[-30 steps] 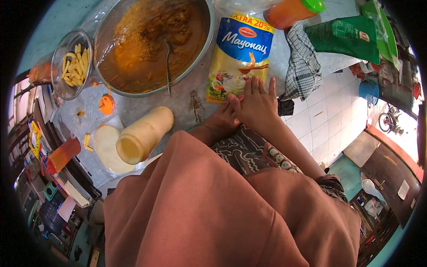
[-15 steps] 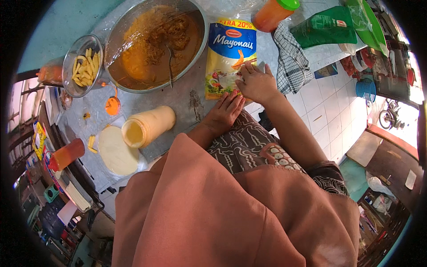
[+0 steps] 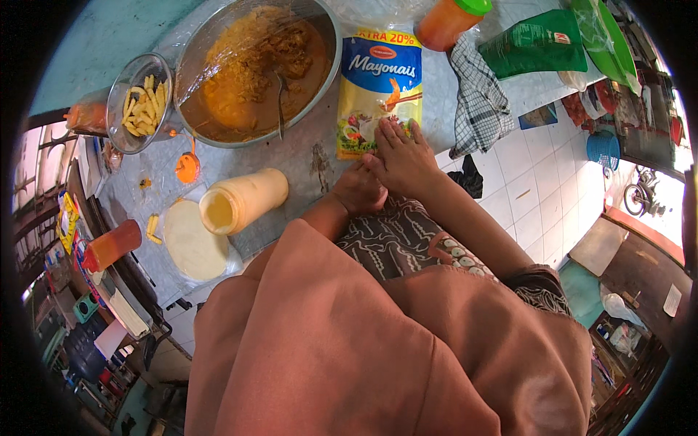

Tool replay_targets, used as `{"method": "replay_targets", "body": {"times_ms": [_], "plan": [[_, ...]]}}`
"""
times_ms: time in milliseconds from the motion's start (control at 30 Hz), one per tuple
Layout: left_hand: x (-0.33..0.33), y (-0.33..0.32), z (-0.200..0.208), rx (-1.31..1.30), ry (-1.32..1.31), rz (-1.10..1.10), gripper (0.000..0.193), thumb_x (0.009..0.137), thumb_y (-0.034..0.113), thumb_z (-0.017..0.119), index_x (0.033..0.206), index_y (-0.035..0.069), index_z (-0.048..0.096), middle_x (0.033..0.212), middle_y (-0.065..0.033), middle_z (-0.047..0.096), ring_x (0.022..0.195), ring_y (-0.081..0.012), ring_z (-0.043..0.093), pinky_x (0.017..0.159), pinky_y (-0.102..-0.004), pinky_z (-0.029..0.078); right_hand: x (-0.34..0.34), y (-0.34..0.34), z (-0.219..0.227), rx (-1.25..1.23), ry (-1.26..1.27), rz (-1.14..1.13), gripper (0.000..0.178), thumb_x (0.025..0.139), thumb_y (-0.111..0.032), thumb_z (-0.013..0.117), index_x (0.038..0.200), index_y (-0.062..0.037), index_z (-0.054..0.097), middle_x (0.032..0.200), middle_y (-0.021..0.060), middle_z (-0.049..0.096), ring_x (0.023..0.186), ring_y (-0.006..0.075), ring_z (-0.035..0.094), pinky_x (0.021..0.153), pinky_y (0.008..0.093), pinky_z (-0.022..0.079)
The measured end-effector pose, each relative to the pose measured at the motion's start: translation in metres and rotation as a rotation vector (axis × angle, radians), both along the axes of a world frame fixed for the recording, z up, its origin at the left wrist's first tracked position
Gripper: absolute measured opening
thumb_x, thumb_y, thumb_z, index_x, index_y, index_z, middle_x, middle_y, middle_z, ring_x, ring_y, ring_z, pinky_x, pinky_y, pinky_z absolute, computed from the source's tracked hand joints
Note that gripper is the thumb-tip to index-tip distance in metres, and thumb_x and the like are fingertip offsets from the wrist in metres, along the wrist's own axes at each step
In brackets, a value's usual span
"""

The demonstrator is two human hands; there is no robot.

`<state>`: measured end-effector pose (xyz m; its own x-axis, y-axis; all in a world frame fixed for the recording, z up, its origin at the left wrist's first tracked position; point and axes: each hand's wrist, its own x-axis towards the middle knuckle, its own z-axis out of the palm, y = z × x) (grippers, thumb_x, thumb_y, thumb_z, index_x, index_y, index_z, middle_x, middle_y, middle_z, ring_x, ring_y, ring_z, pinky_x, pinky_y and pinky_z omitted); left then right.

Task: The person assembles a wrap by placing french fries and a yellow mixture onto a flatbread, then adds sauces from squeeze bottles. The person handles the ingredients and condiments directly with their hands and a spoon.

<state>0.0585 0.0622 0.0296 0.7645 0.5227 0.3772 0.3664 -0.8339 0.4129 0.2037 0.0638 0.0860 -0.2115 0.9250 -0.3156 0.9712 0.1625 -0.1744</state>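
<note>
Your right hand [image 3: 403, 158] with fingers extended over the near end of a yellow-and-blue plastic pouch [image 3: 379, 83], your left hand [image 3: 361, 190] curled beside it, any grip unclear, pouch lying on the grey surface [image 3: 294, 158], right of a large silver bowl [image 3: 338, 54].

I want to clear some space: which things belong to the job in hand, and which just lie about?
In the job:
yellow-and-blue pouch, right hand on it
perhaps the open bottle

Apparently lying about:
checked cloth
green pouch
orange-red bottle
</note>
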Motion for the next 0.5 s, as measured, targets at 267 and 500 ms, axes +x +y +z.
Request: {"method": "replay_targets", "body": {"times_ms": [267,500], "plan": [[0.001,0.005,0.006,-0.073,0.005,-0.016,0.04,0.067,0.015,0.064,0.104,0.001,0.06,0.111,-0.0167,0.056,0.094,-0.0309,0.06,0.083,-0.0383,0.049,0.001,0.031,0.003,-0.027,-0.116,-0.02,0.058,0.094,-0.047,0.029,0.135,-0.0074,0.037,0.143,0.0083,0.035,0.132,0.0217,0.034,0.109,0.054,0.015],[0.004,0.005,0.009,-0.104,0.012,0.003,0.048,0.07,0.015,0.063,0.115,0.0,0.055,0.121,-0.0177,0.051,0.116,-0.0338,0.048,0.097,-0.0448,0.039,0.046,0.057,-0.017,-0.124,0.188,-0.122,0.046,0.095,-0.042,0.028,0.126,-0.0183,0.052,0.132,0.0024,0.05,0.124,0.0163,0.044,0.107,0.0554,0.016]]}}
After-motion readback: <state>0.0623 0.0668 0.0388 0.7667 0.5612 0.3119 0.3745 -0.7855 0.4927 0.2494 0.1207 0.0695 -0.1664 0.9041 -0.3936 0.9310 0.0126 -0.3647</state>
